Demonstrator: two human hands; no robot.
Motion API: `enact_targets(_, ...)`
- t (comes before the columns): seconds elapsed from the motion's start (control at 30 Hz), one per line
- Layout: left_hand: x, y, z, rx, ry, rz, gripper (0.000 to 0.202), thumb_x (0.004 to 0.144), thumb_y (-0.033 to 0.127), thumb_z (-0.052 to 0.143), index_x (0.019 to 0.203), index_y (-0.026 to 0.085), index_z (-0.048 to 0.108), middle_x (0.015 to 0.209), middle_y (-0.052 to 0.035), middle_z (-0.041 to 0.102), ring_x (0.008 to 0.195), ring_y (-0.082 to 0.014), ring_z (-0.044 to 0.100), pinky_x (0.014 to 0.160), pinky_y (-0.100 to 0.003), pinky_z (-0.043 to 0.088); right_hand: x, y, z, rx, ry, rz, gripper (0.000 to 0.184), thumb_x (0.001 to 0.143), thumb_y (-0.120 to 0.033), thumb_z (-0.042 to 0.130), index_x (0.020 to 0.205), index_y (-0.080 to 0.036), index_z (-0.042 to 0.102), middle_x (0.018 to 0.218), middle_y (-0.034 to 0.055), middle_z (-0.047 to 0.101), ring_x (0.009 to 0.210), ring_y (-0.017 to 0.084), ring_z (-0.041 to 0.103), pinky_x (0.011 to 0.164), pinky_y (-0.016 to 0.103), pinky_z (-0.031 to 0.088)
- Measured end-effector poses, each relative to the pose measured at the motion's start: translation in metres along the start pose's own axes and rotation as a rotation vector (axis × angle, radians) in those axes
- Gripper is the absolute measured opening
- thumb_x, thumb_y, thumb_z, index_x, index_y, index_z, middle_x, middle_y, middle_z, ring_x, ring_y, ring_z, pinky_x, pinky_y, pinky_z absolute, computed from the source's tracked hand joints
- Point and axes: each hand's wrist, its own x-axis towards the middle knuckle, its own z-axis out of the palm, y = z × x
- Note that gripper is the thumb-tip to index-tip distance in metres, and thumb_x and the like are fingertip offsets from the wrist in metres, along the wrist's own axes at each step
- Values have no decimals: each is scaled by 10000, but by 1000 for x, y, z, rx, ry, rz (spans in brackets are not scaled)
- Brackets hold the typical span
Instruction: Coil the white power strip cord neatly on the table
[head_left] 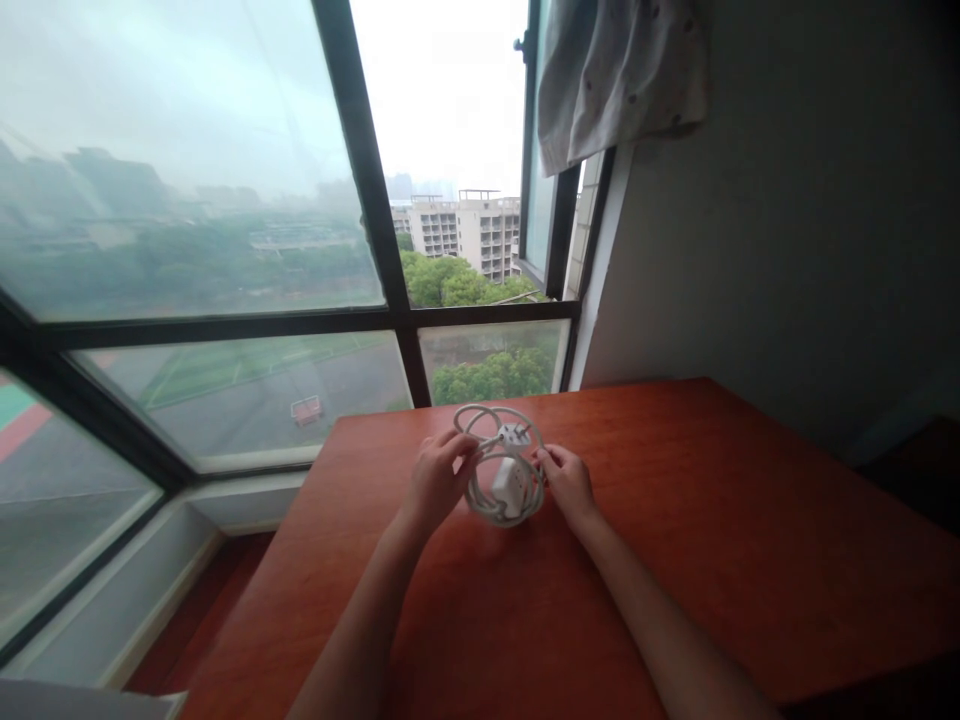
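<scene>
A white extension cord [486, 508] is looped into a coil above the reddish-brown table [720, 520]. Its plug [514, 434], prongs showing, sits at the top of the coil, and the white socket block [509, 487] lies within the loops. On the coil's left side, my left hand [439, 475] pinches the cord near the plug. My right hand [566, 482] grips the loops at the right side between thumb and fingers. Whether the coil's bottom touches the table I cannot tell.
Dark-framed windows [397, 250] stand behind the table's far edge, with one pane swung outward at the right. A pale curtain [622, 80] hangs at the upper right beside a grey wall [787, 230]. Something white [82, 700] shows at the lower left corner.
</scene>
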Motion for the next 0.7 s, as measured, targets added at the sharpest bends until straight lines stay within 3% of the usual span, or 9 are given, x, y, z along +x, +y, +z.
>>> enact_targets(0.17, -4, -16, 2, -145, 8, -100, 148, 842, 307, 560, 827, 205, 665, 798, -41, 652, 730, -168, 584, 686, -281, 458, 4, 10, 0, 45, -29, 66, 338, 792, -457, 498, 750, -171, 674, 655, 32, 685, 572, 185, 624, 506, 249, 451)
enact_targets(0.37, -12, -28, 26, -570, 152, -429, 249, 801, 405, 610, 842, 163, 653, 708, -26, 657, 606, -149, 596, 561, -245, 463, 6, 9, -4, -74, -50, 17, 328, 811, -429, 477, 736, -184, 681, 686, 35, 703, 625, 185, 636, 585, 252, 470)
enact_targets(0.5, -14, -26, 38, -744, 218, -513, 290, 775, 426, 648, 869, 152, 655, 760, -27, 671, 675, -148, 616, 612, -237, 479, 8, 10, -6, -133, -68, -15, 315, 812, -412, 489, 699, -189, 681, 676, 24, 697, 647, 181, 630, 627, 252, 464)
enact_targets(0.7, -14, -24, 50, -973, 273, -649, 316, 721, 429, 698, 816, 141, 610, 749, -15, 667, 639, -134, 630, 609, -240, 497, 8, 14, -3, 19, -123, 13, 357, 830, -439, 487, 686, -173, 677, 649, 28, 684, 589, 174, 610, 574, 253, 453)
